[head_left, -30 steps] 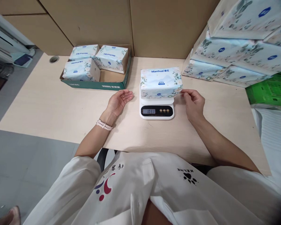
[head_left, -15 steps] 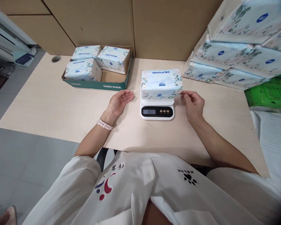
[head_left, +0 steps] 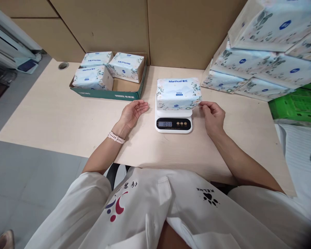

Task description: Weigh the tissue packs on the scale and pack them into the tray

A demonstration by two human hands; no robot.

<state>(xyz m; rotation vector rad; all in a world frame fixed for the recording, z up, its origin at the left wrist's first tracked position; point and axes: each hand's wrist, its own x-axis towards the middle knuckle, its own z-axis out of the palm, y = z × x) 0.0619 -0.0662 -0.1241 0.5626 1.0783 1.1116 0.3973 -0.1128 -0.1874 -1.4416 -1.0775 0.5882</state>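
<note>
A floral tissue pack (head_left: 179, 95) lies on a white digital kitchen scale (head_left: 159, 129), whose lit display appears to read 103.1. My right hand (head_left: 213, 116) is at the pack's front right corner, its thumb and forefinger closed together at the pack's edge and the other fingers curled in. To the left of the scale my left hand (head_left: 133, 112) rests on its side on the table, fingers stretched out, palm toward the scale and touching neither scale nor pack. A green-sided cardboard tray (head_left: 106, 95) beyond my left hand holds three similar tissue packs, with a gap at its front right.
Several more tissue packs (head_left: 245, 61) are stacked at the right rear of the wooden table (head_left: 54, 114). A green plastic crate (head_left: 298, 107) stands beyond the right edge. Large cardboard boxes (head_left: 114, 27) line the back, and a cable hole (head_left: 63, 65) is at the far left.
The view has shifted very slightly. Both hands, the tissue pack on the scale and the display reading look the same.
</note>
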